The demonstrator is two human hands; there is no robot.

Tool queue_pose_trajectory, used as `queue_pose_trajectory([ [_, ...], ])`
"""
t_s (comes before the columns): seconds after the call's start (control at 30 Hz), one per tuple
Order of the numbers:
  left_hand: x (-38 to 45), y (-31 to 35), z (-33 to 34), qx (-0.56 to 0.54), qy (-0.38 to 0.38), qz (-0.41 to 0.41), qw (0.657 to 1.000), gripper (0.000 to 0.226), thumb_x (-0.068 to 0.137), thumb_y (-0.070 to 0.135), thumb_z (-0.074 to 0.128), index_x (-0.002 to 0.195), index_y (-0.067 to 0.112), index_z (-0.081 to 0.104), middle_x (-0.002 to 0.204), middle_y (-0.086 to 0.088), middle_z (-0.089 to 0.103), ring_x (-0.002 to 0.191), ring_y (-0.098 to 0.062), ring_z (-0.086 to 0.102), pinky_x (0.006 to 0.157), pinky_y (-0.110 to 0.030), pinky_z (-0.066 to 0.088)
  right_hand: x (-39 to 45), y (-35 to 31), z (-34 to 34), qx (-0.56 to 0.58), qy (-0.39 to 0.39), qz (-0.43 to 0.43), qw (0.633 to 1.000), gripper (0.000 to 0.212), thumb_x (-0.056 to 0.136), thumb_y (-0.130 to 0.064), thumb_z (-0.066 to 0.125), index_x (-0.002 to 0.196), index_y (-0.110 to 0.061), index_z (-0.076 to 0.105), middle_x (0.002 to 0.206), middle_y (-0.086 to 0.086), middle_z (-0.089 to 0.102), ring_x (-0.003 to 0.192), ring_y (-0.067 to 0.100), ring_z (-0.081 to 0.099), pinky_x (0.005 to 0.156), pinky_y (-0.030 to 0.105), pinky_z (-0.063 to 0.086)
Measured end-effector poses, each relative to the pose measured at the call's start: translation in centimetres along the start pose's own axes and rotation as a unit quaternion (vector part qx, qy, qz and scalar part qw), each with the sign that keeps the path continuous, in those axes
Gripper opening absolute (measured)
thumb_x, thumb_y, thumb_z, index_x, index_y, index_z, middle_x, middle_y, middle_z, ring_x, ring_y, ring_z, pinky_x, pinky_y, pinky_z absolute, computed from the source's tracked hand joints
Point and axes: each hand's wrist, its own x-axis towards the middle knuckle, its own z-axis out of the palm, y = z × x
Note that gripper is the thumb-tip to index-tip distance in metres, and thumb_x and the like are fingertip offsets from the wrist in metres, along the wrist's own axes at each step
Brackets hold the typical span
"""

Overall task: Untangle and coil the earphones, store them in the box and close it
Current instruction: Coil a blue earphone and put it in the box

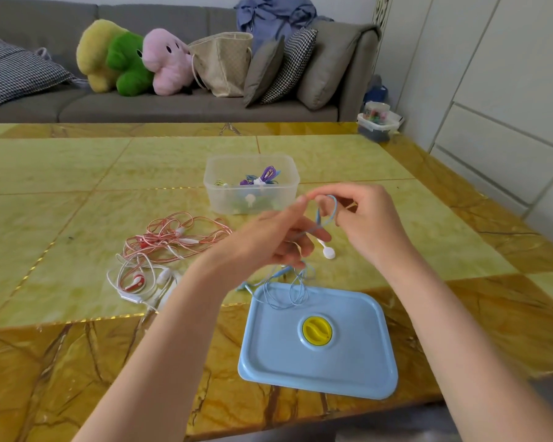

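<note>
- Left hand [270, 240] and right hand [361, 218] each pinch the blue cord [328, 215], raised near the open box [253, 186]
- Cord looks light, limp, tangle-prone; grip near the earbud [328, 252], not the loose loops on the lid [318, 339]

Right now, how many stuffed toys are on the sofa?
3, side by side on the sofa: a yellow toy leftmost, a green toy in the middle, a pink toy rightmost against the beige bag. Others may be hidden behind the cushions.
</note>
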Motion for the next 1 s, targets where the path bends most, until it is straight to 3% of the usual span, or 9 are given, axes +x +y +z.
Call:
queue_pose_trajectory([
  [0.17,0.0,0.2,0.8,-0.026,0.004,0.006,1.0,0.05,0.095,0.046,0.039,0.062,0.015,0.061,0.049,0.009,0.024,0.042,-0.006,0.017,0.039,-0.015,0.019,0.1,0.4,0.7,-0.116,-0.021,-0.056,0.991,0.013,0.085,-0.002,0.061,0.089,-0.007,0.072,0.091,0.003,0.063,0.082,0.017,0.053,0.069,0.023,0.034],
  [0.3,-0.5,0.3,-1.1,-0.133,-0.013,0.069,0.989,0.036,0.082,0.042,0.048,0.055,0.019,0.056,0.047,0.012,0.018,0.041,-0.003,0.013,0.037,-0.014,0.012,0.2,0.0,0.1,0.023,-0.057,0.034,0.998,0.018,0.089,-0.012,0.06,0.073,-0.017,0.066,0.067,-0.001,0.066,0.066,0.011,0.062,0.067,0.024,0.045],
  [0.4,-0.8,0.4,-2.0,-0.239,-0.012,0.079,0.968,0.027,0.081,0.035,0.049,0.064,0.017,0.06,0.049,0.01,0.027,0.039,0.0,0.022,0.034,-0.011,0.019,0.2,-0.4,-0.6,0.184,-0.047,0.074,0.979,0.016,0.09,-0.013,0.059,0.077,-0.011,0.069,0.056,-0.003,0.054,0.052,0.005,0.049,0.059,0.014,0.042],
  [0.5,-0.8,0.3,-1.6,-0.248,-0.056,0.057,0.966,0.029,0.083,0.034,0.048,0.092,0.009,0.059,0.054,0.008,0.04,0.042,-0.002,0.027,0.039,-0.012,0.025,0.1,-0.3,0.2,0.127,-0.073,0.058,0.988,0.014,0.09,-0.02,0.06,0.081,-0.018,0.072,0.045,-0.011,0.044,0.047,0.005,0.036,0.05,0.019,0.033],
  [0.57,-0.6,0.6,-1.2,-0.252,-0.059,0.052,0.965,0.031,0.085,0.036,0.046,0.089,0.01,0.063,0.051,0.01,0.033,0.039,-0.001,0.022,0.038,-0.013,0.018,0.0,-0.4,1.1,0.071,-0.101,0.051,0.991,0.02,0.088,-0.019,0.063,0.071,-0.028,0.068,0.042,-0.012,0.043,0.045,0.004,0.034,0.048,0.018,0.029],
  [0.67,-0.2,0.8,-1.6,-0.295,-0.004,0.062,0.953,0.032,0.097,0.029,0.038,0.087,0.012,0.064,0.046,0.011,0.03,0.035,0.0,0.022,0.033,-0.011,0.017,-0.4,-0.8,1.9,0.122,-0.127,0.077,0.981,0.022,0.09,-0.015,0.06,0.069,-0.019,0.064,0.053,-0.009,0.052,0.048,0.007,0.041,0.047,0.012,0.033],
  [0.77,0.0,0.6,-2.5,-0.372,0.035,0.072,0.925,0.04,0.099,0.022,0.037,0.082,0.009,0.071,0.055,0.007,0.048,0.044,-0.001,0.042,0.042,-0.012,0.041,-0.5,-1.2,2.1,0.212,-0.171,0.142,0.952,0.023,0.094,-0.024,0.052,0.097,-0.006,0.066,0.077,0.004,0.068,0.07,0.016,0.063,0.076,0.025,0.05],
  [0.87,0.0,0.7,-2.7,-0.39,0.057,0.087,0.915,0.036,0.097,0.017,0.037,0.089,0.005,0.07,0.068,0.002,0.06,0.06,-0.006,0.057,0.061,-0.015,0.053,-0.9,-1.4,2.2,0.203,-0.259,0.136,0.934,0.04,0.092,-0.04,0.048,0.104,-0.006,0.065,0.085,0.009,0.072,0.096,0.017,0.065,0.099,0.035,0.041],
  [1.0,0.1,0.8,-3.0,-0.433,0.097,0.101,0.89,0.03,0.096,0.013,0.036,0.095,0.003,0.064,0.067,0.002,0.06,0.056,-0.005,0.055,0.055,-0.015,0.049,-1.2,-1.7,2.1,0.16,-0.296,0.103,0.936,0.027,0.095,-0.024,0.051,0.077,-0.01,0.067,0.051,-0.002,0.05,0.061,0.012,0.058,0.079,0.023,0.044],
])
